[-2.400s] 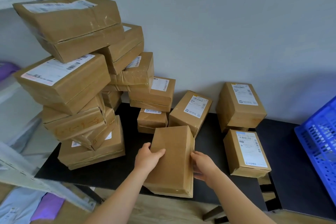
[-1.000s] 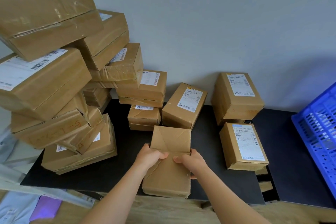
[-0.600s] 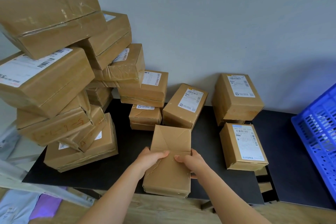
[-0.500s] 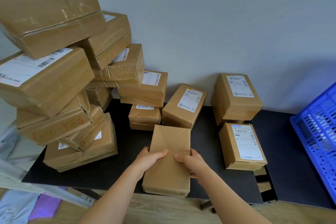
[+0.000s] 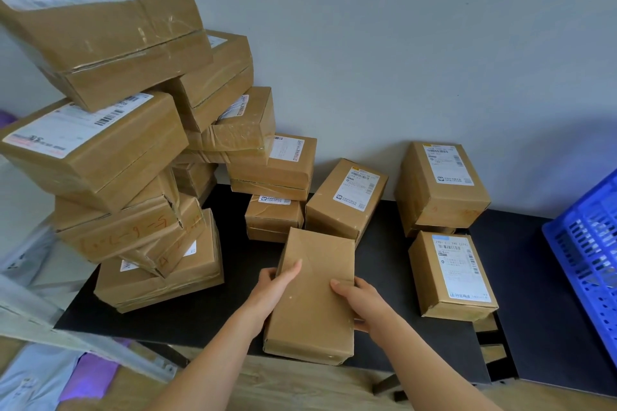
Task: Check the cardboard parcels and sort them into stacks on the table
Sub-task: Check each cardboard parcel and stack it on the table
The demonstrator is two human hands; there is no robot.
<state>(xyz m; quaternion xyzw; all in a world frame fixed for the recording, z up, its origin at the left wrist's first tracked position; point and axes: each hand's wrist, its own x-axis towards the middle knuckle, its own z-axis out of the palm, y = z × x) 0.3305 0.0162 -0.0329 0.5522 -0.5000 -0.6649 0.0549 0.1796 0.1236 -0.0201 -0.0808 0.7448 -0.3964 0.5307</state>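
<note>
Held parcel (image 5: 314,307): plain brown cardboard, unlabelled face up, long axis running away from the person, located over the near edge of the black table (image 5: 384,260); contact with the table surface cannot be confirmed. Left hand (image 5: 277,284) grips the parcel's left edge, thumb laid across the top face, fingers hidden beneath. Right hand (image 5: 360,300) grips the right edge in the same manner, thumb tip on the top face. Change noted against half a second ago: the two thumbs then almost met at the middle of the parcel; they are now spread apart toward opposite edges, and more of the top face is exposed between them. The parcel's place on the table is unchanged. Surroundings as before: a tall, leaning stack of parcels (image 5: 110,157) at the left, a labelled parcel (image 5: 347,197) just behind the held one, two labelled parcels at the right, one (image 5: 440,183) against the wall and one (image 5: 454,274) nearer, and a blue crate (image 5: 587,264) at the right margin
</note>
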